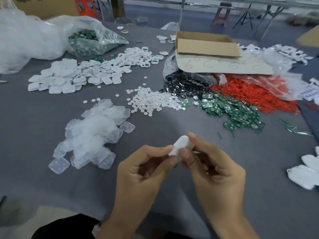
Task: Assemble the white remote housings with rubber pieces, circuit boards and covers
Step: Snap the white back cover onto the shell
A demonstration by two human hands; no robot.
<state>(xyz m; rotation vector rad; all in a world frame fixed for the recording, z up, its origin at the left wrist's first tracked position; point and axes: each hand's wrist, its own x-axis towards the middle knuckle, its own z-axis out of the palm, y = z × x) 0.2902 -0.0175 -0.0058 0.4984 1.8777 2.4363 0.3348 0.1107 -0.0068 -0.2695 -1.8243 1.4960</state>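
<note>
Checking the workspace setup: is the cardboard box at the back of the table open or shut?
Open: the cardboard box has no cover over its top, and its inner walls show. Contents: cannot tell.

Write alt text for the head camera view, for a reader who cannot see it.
A left hand and right hand pinch a small white plastic remote housing above a grey cloth-covered table. Beyond lie heaps of translucent square rubber pads, white round discs and green circuit boards.

Grey worktop (34,109); white housing (179,146) in the hands, green circuit boards (241,114) beyond them, red rings (250,94) farther right (translucent, white-dotted rubber pieces (91,135) left)
</note>
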